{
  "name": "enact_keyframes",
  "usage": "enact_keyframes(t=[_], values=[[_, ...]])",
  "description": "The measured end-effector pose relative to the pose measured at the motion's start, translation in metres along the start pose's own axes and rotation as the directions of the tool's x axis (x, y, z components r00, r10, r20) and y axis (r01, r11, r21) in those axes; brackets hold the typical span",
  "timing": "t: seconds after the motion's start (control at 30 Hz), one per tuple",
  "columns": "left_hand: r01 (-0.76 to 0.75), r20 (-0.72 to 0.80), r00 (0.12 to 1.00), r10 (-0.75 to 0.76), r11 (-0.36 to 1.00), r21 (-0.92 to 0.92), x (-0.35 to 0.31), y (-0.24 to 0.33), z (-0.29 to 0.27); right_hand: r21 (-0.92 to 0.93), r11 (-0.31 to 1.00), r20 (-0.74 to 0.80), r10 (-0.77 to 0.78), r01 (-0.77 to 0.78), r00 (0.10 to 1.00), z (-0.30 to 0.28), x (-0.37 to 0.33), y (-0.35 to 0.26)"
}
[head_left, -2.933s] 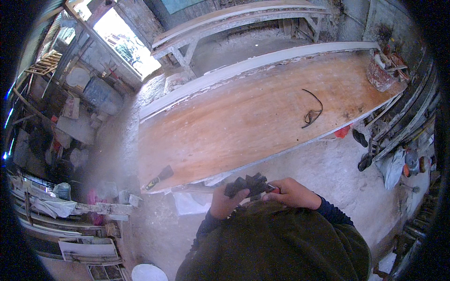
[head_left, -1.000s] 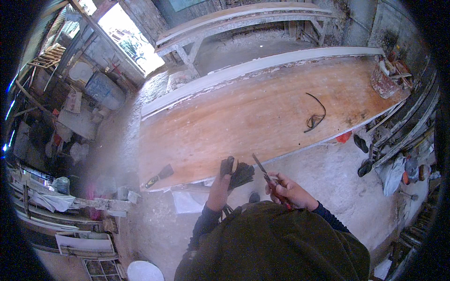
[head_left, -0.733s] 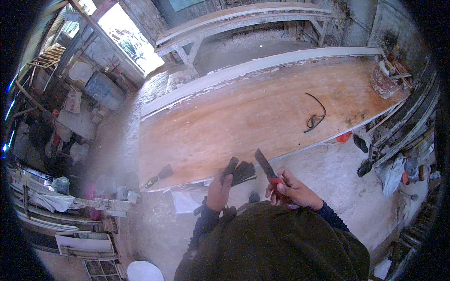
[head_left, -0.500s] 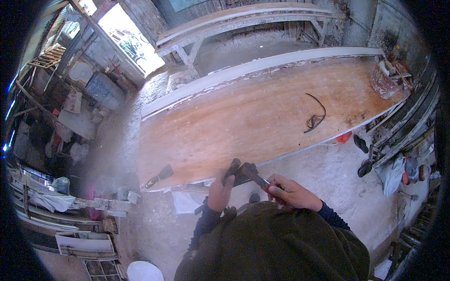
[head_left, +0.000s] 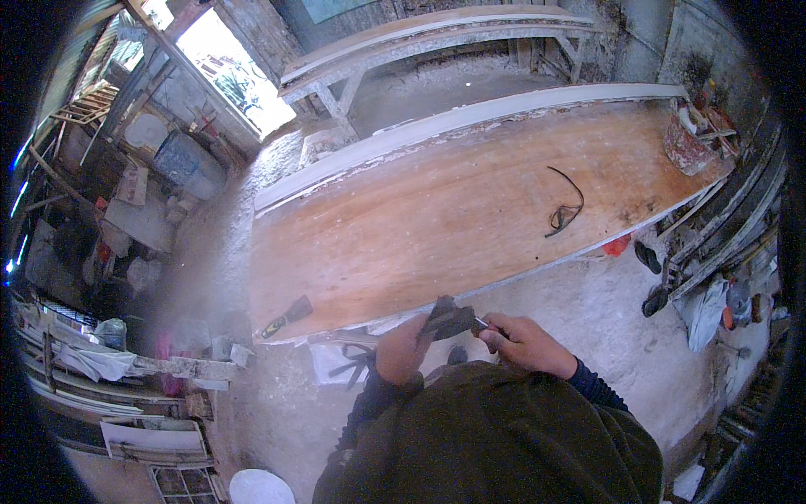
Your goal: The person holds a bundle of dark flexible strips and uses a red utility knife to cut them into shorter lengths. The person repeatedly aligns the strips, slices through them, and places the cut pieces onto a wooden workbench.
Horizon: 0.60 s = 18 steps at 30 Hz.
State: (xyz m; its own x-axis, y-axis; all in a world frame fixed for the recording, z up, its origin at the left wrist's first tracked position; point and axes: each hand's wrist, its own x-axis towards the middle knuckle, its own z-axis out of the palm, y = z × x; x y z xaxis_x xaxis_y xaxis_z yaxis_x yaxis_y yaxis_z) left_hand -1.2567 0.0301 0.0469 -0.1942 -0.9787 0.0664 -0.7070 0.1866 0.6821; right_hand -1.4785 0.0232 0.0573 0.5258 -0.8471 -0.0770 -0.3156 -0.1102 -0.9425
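Note:
In front of my body, just past the table's near edge, both hands are close together. My right hand (head_left: 527, 343) is closed around the handle of a scraper with a short metal shank (head_left: 481, 322) and a dark, flat head. My left hand (head_left: 401, 349) is closed on a dark, limp, strap-like thing (head_left: 442, 312), and dark loose ends (head_left: 353, 361) hang beyond its wrist. The scraper's head meets this dark thing; where one ends and the other begins is hard to make out. A second scraper (head_left: 287, 317) with a black and yellow handle lies on the table's near left corner.
The long wooden table (head_left: 403, 227) has a white board (head_left: 470, 118) along its far edge. A dark cord (head_left: 571, 210) lies on it, and a stained bucket (head_left: 688, 143) stands at its right end. Behind is a bench (head_left: 437, 38); dark sandals (head_left: 651, 281) are on the floor at right.
My left hand has turned over, its back now showing, and the dark thing has swung round with it. The scraper's head has moved against the dark thing. My right hand stays nearly in place.

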Motion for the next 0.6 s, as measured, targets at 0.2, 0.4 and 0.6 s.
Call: enact_keyframes(t=[0.2, 0.4, 0.6], values=[[-0.133, 0.07, 0.991, 0.116, 0.929, 0.345, -0.002, -0.003, 0.009, -0.127, 0.991, -0.045, 0.041, -0.046, 0.998, -0.001, 0.002, -0.002], [-0.215, 0.068, 0.976, 0.205, 0.911, 0.352, -0.001, -0.01, 0.013, -0.189, 0.982, -0.06, 0.004, -0.016, 0.998, -0.001, 0.002, -0.001], [-0.305, 0.171, 0.949, 0.267, 0.914, 0.267, -0.001, -0.008, 0.014, -0.255, 0.966, -0.073, 0.034, -0.052, 0.997, -0.007, -0.001, 0.011]])
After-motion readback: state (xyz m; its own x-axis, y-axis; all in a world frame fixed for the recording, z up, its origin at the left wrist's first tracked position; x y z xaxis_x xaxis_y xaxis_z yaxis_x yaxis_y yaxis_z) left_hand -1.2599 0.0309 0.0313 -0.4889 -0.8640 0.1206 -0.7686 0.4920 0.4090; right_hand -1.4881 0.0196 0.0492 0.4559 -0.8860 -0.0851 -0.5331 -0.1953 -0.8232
